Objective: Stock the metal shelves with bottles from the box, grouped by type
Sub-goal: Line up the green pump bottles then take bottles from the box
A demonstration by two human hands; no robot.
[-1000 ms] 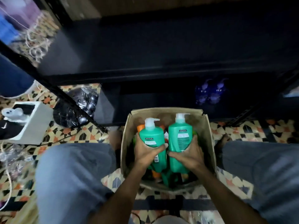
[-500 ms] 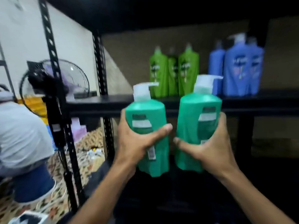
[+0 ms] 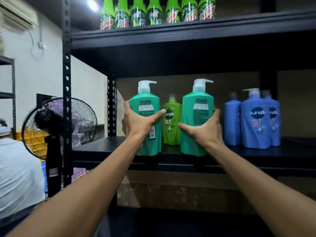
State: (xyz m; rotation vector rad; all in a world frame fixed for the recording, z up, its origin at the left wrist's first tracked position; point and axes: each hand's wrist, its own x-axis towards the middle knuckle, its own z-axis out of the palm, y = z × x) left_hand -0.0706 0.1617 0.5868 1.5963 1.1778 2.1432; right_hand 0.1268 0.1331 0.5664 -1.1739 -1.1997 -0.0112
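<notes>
Head view: we've got a teal pump bottle in each hand, both upright, back labels facing us, up at the near edge of the middle shelf [image 3: 106,147].
Left hand [image 3: 136,122]: wrapped round the waist of the left teal bottle [image 3: 154,146], thumb across the near face.
Right hand [image 3: 203,130]: same deal on the right teal bottle [image 3: 189,108], thumb low on the near face, fingers curled round its right side.
Where they sit: bottoms are level with the shelf's near lip. We honestly can't tell if they're touching down or hanging just above it.
Neighbours: one light green bottle [image 3: 171,120] stands farther back, showing between our two. The blue bottles [image 3: 256,120] are bunched off to the right, apart from both.
Weight: they look big and full, so we'd guess fairly hefty for a one-handed hold.
Surface: smooth hard plastic, probably a bit slick, especially over the glossy labels.
Stiffness: the walls look rigid, so a firm squeeze shouldn't dent them.
Weak spot: the white pump heads. We wouldn't lift or steer by those, since the spouts stick out and could snag or twist.
Best hold: right where we have them, at the pinched-in waist, where the shape stops the bottle sliding down.
Placement guess: keep the two teal ones side by side as their own group, left of the blues.
</notes>
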